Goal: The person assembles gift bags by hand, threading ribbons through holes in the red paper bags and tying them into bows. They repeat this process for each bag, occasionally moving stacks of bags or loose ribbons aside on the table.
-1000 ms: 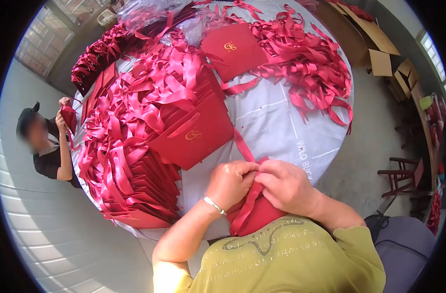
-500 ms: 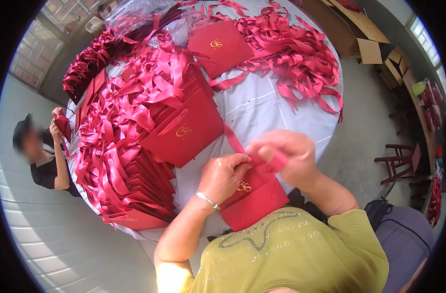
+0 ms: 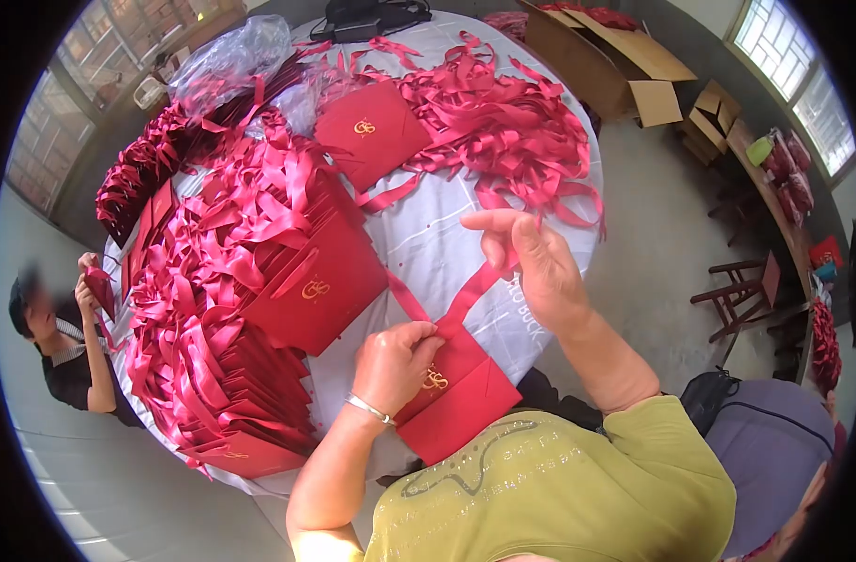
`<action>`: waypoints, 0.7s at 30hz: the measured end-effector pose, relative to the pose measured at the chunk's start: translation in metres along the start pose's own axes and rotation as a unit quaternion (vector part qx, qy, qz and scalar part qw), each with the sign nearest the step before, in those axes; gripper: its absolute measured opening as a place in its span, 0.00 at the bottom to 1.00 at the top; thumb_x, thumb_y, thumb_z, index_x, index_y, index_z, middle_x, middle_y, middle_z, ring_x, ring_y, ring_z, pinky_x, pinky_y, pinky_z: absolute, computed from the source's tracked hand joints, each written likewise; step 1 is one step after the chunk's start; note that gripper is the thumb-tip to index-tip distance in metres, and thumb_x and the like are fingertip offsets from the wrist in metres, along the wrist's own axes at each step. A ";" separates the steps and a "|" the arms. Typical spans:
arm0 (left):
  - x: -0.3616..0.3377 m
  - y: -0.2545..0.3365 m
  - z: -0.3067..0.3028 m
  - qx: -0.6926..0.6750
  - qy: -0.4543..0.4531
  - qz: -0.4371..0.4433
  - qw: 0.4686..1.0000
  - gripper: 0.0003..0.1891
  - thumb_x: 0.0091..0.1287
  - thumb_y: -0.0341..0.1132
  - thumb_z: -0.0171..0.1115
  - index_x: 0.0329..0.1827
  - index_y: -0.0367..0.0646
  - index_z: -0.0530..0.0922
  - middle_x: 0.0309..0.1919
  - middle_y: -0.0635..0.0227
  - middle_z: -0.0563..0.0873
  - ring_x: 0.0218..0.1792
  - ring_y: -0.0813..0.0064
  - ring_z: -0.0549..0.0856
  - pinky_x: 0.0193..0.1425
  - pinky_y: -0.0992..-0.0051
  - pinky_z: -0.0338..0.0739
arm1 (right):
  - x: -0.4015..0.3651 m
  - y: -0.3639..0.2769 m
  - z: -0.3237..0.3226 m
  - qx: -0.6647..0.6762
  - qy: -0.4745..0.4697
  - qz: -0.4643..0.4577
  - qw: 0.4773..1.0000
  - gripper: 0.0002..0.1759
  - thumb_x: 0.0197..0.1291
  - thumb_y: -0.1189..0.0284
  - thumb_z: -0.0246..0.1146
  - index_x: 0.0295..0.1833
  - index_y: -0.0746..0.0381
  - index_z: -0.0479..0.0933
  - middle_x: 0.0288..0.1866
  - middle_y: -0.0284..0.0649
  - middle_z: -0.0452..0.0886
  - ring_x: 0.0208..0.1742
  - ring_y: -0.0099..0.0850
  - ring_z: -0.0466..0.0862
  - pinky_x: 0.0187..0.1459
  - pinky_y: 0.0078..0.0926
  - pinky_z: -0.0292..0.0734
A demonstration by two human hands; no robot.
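Note:
A red paper gift bag with a gold logo lies at the table's near edge, against my shirt. My left hand, with a bracelet at the wrist, pinches the red ribbon at the bag's upper edge. One ribbon tail runs up and left from those fingers. The other tail stretches up and right to my right hand, which grips it above the table, index finger pointing left. Just left of my hands stands a dense row of red bags with looped ribbon handles.
Loose red ribbons are heaped on the far right of the white-covered table. Beside them lies another red bag. A person at the left handles a red piece. Cardboard boxes and a wooden stool stand right.
My right hand has moved up and away from the bag, drawing the ribbon tail out straight. My left hand keeps its pinch at the bag's edge. The whole view has shifted slightly.

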State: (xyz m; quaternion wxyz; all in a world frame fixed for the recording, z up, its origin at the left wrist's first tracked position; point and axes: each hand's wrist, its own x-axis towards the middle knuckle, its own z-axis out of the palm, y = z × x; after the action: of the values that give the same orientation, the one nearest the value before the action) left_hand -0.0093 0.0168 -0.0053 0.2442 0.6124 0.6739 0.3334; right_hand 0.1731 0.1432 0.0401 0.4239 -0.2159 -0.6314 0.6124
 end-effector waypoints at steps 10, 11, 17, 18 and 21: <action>0.000 0.006 -0.005 0.024 0.003 -0.007 1.000 0.09 0.61 0.36 0.70 0.40 0.41 0.86 0.33 0.53 0.87 0.36 0.51 0.87 0.41 0.61 0.80 | 0.018 0.005 0.026 0.217 0.005 -0.013 0.976 0.31 0.79 0.50 0.43 0.55 0.67 0.77 0.24 0.27 0.63 0.21 0.17 0.63 0.23 0.19 0.61; 0.000 0.005 -0.006 0.024 0.002 0.001 1.000 0.09 0.61 0.36 0.70 0.40 0.41 0.86 0.33 0.53 0.87 0.36 0.50 0.86 0.40 0.61 0.80 | 0.023 0.005 0.028 0.216 -0.017 -0.015 0.976 0.32 0.79 0.48 0.42 0.54 0.68 0.77 0.23 0.25 0.61 0.20 0.15 0.59 0.22 0.17 0.57; 0.001 0.001 -0.007 0.012 0.008 -0.003 1.000 0.09 0.61 0.36 0.70 0.39 0.42 0.86 0.31 0.53 0.87 0.35 0.51 0.86 0.39 0.61 0.80 | 0.041 -0.002 0.052 0.163 -0.048 0.012 0.985 0.35 0.77 0.42 0.38 0.53 0.63 0.75 0.23 0.24 0.59 0.20 0.15 0.55 0.21 0.16 0.49; 0.001 0.001 -0.007 0.010 0.012 -0.004 1.000 0.09 0.61 0.36 0.70 0.39 0.42 0.86 0.31 0.53 0.87 0.35 0.51 0.86 0.39 0.61 0.80 | 0.043 -0.003 0.056 0.209 -0.046 0.014 0.977 0.31 0.78 0.45 0.38 0.53 0.61 0.74 0.24 0.26 0.61 0.21 0.16 0.56 0.22 0.17 0.51; 0.001 0.002 -0.009 0.011 0.017 -0.007 1.000 0.09 0.61 0.36 0.70 0.40 0.42 0.86 0.31 0.53 0.87 0.34 0.51 0.86 0.38 0.61 0.79 | 0.047 0.000 0.057 0.273 -0.043 0.022 0.961 0.20 0.80 0.56 0.39 0.51 0.57 0.71 0.26 0.30 0.62 0.23 0.18 0.57 0.25 0.19 0.53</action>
State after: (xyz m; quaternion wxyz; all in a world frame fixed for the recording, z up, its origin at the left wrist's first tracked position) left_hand -0.0150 0.0166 0.0024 0.2288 0.6042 0.6860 0.3347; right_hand 0.1019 0.1473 0.0590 0.4254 -0.0791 -0.4530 0.7795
